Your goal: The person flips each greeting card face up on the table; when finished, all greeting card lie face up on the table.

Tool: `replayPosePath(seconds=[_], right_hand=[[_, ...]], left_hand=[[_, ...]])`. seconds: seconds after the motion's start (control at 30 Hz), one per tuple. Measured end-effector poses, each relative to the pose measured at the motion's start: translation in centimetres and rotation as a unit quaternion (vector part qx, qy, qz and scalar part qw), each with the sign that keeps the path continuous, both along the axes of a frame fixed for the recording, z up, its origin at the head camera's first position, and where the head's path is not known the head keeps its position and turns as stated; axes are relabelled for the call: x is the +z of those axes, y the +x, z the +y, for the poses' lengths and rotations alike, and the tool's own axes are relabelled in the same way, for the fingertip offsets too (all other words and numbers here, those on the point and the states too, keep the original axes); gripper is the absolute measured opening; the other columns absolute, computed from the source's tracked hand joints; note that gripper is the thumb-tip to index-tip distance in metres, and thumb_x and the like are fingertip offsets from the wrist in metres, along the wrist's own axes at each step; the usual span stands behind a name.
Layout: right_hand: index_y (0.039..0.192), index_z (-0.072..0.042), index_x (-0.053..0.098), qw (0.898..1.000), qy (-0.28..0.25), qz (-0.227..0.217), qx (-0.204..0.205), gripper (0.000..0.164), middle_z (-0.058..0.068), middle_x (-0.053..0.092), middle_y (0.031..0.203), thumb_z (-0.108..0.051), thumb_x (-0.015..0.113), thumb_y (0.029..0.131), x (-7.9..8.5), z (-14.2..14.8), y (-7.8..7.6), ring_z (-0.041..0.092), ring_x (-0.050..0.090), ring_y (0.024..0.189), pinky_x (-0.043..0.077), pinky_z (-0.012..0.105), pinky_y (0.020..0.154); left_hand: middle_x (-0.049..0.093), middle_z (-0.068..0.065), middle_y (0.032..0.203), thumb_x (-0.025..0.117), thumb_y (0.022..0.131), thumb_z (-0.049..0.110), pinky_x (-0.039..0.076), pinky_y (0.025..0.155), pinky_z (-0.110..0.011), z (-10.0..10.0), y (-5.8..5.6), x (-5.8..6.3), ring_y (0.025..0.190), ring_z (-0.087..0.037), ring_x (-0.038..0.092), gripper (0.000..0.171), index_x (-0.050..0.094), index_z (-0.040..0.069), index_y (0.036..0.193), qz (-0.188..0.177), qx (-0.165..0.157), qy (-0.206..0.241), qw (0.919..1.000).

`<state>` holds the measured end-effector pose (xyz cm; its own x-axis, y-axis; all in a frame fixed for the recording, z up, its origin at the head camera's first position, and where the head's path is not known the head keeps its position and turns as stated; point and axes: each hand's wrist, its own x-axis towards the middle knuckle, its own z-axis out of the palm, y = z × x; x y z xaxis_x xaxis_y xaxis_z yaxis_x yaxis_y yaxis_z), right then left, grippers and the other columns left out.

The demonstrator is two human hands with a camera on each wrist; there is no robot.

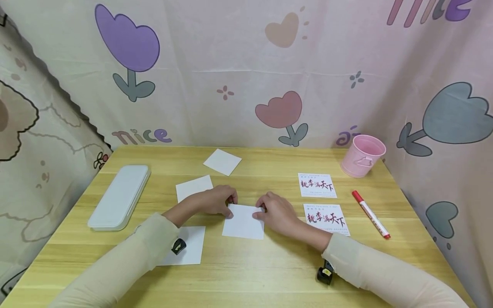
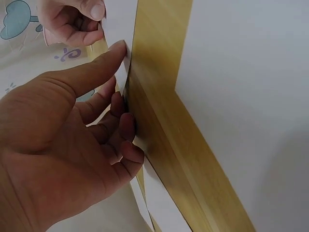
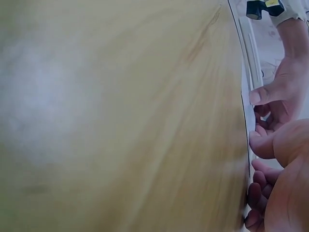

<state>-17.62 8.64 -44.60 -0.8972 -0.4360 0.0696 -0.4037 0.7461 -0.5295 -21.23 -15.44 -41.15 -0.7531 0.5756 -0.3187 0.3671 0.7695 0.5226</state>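
A blank white square card (image 1: 243, 224) lies near the middle of the wooden table, between both hands. My left hand (image 1: 215, 199) pinches its upper left corner, thumb on top and fingers curled at the far edge. At the upper right corner my right hand (image 1: 280, 214) pinches it likewise. In the left wrist view, the left thumb (image 2: 99, 72) presses on the card's face. The right wrist view shows the right thumb (image 3: 263, 144) on it as well, with the card seen nearly edge-on.
Three other blank cards lie left and behind: one (image 1: 194, 246) under the left forearm, one (image 1: 194, 186) beyond it, one (image 1: 222, 161) farther back. Right are two cards with red lettering (image 1: 317, 185), a red-capped marker (image 1: 371, 214) and a pink bucket (image 1: 358, 160). A white case (image 1: 119, 196) sits left.
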Motion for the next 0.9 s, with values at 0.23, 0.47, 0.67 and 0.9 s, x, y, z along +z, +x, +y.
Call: replayPosePath(seconds=[0.23,0.47,0.67,0.9], right_hand=[[0.104,-0.012,0.071,1.000,-0.005,0.000,-0.009,0.028,-0.006,0.057,0.086,-0.029,0.082,0.085,0.0,-0.2,0.0,0.009,0.050,0.076,0.042,0.027,0.068],[0.106,-0.012,0.071,1.000,0.008,0.013,0.002,0.029,-0.006,0.058,0.088,-0.031,0.081,0.086,0.0,0.0,-0.1,0.009,0.051,0.077,0.043,0.027,0.069],[0.111,-0.014,0.068,0.998,-0.042,-0.043,0.012,0.024,-0.004,0.062,0.097,-0.022,0.076,0.090,0.7,0.6,-0.5,0.012,0.055,0.083,0.048,0.029,0.072],[0.112,-0.010,0.069,0.965,-0.206,-0.164,0.015,0.018,0.007,0.065,0.095,-0.007,0.067,0.095,2.5,1.9,-1.2,0.018,0.056,0.075,0.050,0.027,0.062]], left_hand=[[0.058,-0.001,0.101,0.083,0.083,0.016,0.046,0.088,-0.036,0.2,0.1,0.5,0.093,-0.018,0.051,0.034,0.060,0.010,0.106,-0.012,0.004,-0.005,0.9999],[0.057,0.000,0.095,0.081,0.084,0.013,0.044,0.084,-0.033,0.4,0.2,0.5,0.089,-0.017,0.050,0.031,0.057,0.012,0.104,-0.024,0.010,-0.001,0.9997],[0.054,-0.003,0.099,0.079,0.086,0.009,0.043,0.084,-0.033,0.5,0.4,0.2,0.091,-0.018,0.050,0.036,0.053,0.011,0.111,-0.035,0.031,0.042,0.9980],[0.052,-0.008,0.119,0.071,0.091,0.008,0.048,0.074,-0.030,0.1,1.4,1.4,0.087,-0.020,0.053,0.042,0.049,0.010,0.126,-0.063,0.115,0.169,0.9768]])
